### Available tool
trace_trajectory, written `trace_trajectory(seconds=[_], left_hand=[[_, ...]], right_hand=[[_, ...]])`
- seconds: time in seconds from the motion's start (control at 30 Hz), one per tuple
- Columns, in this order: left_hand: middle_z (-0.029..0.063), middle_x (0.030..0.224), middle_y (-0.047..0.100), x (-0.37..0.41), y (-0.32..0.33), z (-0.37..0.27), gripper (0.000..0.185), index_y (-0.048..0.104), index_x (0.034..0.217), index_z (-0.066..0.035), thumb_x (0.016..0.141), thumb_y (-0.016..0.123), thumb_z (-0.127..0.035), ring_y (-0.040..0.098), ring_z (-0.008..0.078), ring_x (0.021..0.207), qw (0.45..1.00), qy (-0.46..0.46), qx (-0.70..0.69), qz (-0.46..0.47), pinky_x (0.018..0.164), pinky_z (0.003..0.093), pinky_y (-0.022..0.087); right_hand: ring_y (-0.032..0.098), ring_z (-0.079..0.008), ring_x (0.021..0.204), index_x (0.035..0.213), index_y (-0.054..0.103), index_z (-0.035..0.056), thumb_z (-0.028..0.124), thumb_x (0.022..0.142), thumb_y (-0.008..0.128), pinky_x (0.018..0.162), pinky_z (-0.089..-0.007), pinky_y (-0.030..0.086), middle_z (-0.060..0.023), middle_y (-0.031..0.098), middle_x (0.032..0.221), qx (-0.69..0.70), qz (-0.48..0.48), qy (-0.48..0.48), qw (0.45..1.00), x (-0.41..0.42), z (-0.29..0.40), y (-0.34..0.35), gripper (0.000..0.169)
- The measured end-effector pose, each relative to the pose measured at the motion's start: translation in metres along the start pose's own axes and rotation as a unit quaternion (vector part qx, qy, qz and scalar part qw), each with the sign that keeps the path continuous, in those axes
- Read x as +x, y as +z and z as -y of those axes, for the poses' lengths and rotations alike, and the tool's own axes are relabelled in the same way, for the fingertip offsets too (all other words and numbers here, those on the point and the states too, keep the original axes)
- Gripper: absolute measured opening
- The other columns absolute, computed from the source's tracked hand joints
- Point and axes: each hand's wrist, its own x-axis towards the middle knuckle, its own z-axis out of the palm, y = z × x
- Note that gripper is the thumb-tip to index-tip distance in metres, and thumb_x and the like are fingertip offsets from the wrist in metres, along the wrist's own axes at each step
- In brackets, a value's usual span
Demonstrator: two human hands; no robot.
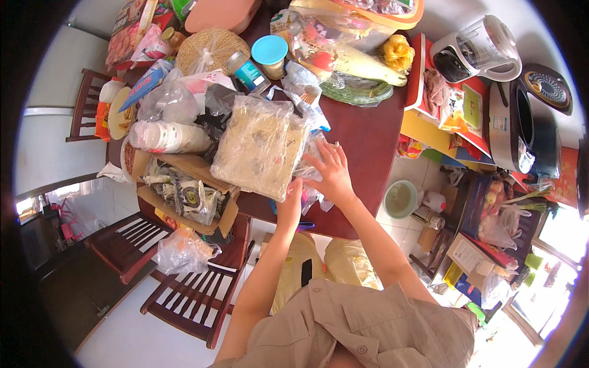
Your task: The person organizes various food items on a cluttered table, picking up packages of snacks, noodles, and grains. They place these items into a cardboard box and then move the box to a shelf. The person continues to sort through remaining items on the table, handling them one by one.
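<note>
My left hand (290, 207) grips the near right corner of a square, beige patterned package (260, 145) wrapped in clear plastic. Its fingers are partly hidden by the package. Just to the right, my right hand (332, 177) has its fingers spread over a crumpled clear plastic bag (311, 161); I cannot tell whether it presses on it. Left of the package lies a sleeve of paper cups (172, 137). An open cardboard box (223, 221) with several dark-printed packets (191, 195) stands at the near left of the dark red table (361, 133).
At the back are a glass jar (248, 71), a blue-lidded tub (270, 50), a woven round mat (211, 50) and bagged green vegetables (356, 89). Wooden chairs (193, 299) stand left. A blender (478, 50) and a cooker (511, 124) are right, with a basin (400, 198) on the floor.
</note>
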Motion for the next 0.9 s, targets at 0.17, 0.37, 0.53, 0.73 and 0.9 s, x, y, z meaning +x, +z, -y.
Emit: trace_trajectory(seconds=[0.17,0.37,0.53,0.73,0.9], left_hand=[[0.0062,0.096,0.057,0.01,0.028,-0.004,0.031,0.047,0.118,0.002,0.094,0.056,-0.015,0.054,0.0095,0.082,0.996,-0.028,-0.047,-0.07,0.067,0.0261,0.045],[0.0075,0.094,0.057,0.005,0.055,0.019,0.037,0.043,0.117,0.0,0.084,0.06,0.0,0.055,0.0125,0.083,0.988,0.114,0.011,-0.104,0.074,0.0256,0.047],[0.0098,0.1,0.061,0.014,0.072,0.033,0.048,0.046,0.126,0.003,0.081,0.06,-0.002,0.056,0.0141,0.082,0.992,0.095,-0.01,-0.077,0.074,0.028,0.047],[0.0164,0.097,0.064,0.01,0.094,-0.003,0.048,0.051,0.129,0.002,0.091,0.048,-0.025,0.055,0.0258,0.089,0.973,0.146,0.18,-0.016,0.088,0.0395,0.041],[0.0099,0.103,0.061,0.028,0.087,0.019,0.038,0.058,0.125,-0.008,0.096,0.043,-0.029,0.053,0.0286,0.097,0.959,0.174,0.222,0.028,0.086,0.044,0.037]], right_hand=[[0.028,-0.0336,0.139,0.137,0.048,0.0256,0.041,0.075,0.072,0.113,-0.0563,0.017,-0.0176,0.036,0.146,0.028,0.051,0.026,0.998,-0.007,0.0,-0.011,0.068],[0.023,-0.0341,0.142,0.139,0.045,0.0235,0.023,0.075,0.068,0.113,-0.0574,0.014,-0.0164,0.032,0.149,0.119,0.102,0.037,0.987,-0.016,-0.025,-0.042,0.068],[0.024,-0.0349,0.141,0.135,0.05,0.0213,0.02,0.072,0.066,0.112,-0.0556,0.014,-0.0181,0.034,0.146,0.153,0.118,0.045,0.98,-0.018,-0.043,-0.055,0.065],[0.038,-0.0387,0.131,0.118,0.05,0.0076,0.022,0.072,0.075,0.105,-0.0535,0.029,-0.0198,0.04,0.141,0.121,0.009,0.076,0.99,-0.011,-0.047,-0.04,0.054],[0.053,-0.0397,0.115,0.111,0.054,0.0041,0.011,0.083,0.066,0.097,-0.0451,0.041,-0.0188,0.058,0.124,0.209,-0.036,0.095,0.973,-0.008,-0.055,-0.046,0.031]])
